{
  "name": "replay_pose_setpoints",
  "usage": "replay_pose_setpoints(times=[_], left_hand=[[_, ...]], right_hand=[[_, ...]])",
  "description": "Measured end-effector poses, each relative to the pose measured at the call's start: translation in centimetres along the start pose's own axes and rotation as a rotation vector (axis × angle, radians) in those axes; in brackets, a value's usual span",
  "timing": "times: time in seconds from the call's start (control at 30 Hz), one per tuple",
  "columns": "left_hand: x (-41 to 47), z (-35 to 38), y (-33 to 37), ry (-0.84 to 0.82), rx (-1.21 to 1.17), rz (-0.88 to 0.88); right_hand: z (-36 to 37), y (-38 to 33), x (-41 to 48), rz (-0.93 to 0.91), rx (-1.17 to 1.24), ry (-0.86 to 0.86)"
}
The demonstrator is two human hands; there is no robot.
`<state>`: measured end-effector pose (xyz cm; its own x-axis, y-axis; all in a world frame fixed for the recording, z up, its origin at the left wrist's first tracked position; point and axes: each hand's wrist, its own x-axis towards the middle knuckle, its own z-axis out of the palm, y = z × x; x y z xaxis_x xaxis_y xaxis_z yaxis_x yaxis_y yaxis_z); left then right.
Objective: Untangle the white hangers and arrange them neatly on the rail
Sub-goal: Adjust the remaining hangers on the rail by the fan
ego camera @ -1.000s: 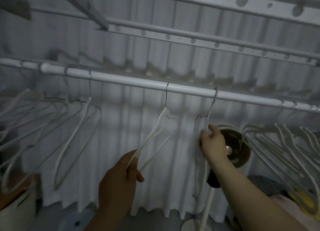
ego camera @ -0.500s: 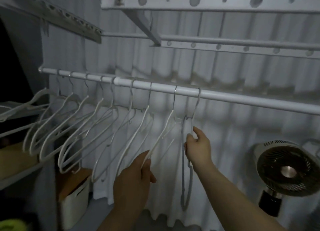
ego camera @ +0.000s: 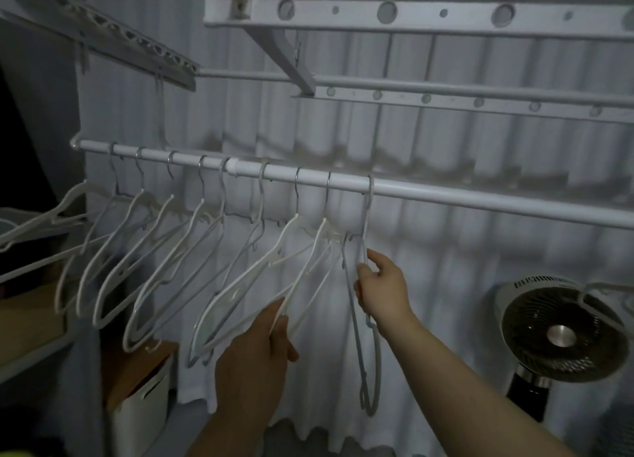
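- The left hand is low and centre, nearest of all; its fingers and thumb are curled and pinch the lower arm of a white hanger, which slants up and right to its hook on the rail
- The right hand is just to the right and a little higher; its fingers pinch one side of the last hanger below the neck, and this hanger hangs straight down, seen edge-on
- A white box sits low on the left, and a round fan stands on the right
- The other hangers hang in a row further left, evenly spaced, all slanting down to the left
- The white rail runs across from left to right and carries every hook
- A white curtain hangs behind the rail
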<state>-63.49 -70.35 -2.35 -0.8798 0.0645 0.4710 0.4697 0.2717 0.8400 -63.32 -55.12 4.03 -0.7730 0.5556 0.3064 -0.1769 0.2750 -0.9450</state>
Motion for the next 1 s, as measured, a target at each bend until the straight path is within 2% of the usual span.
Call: replay_pose_setpoints(times=[0.47, 1.0], left_hand=[[-0.3, 0.5, 0.7, -0.019, 0.09, 0.048], [-0.1, 1.9, 0.4, -0.033, 0.122, 0.096]], right_hand=[[-1.6, 0.3, 0.0, 0.001, -0.042, 0.056], [-2.3, 0.3, 0.2, -0.001, -0.086, 0.038]])
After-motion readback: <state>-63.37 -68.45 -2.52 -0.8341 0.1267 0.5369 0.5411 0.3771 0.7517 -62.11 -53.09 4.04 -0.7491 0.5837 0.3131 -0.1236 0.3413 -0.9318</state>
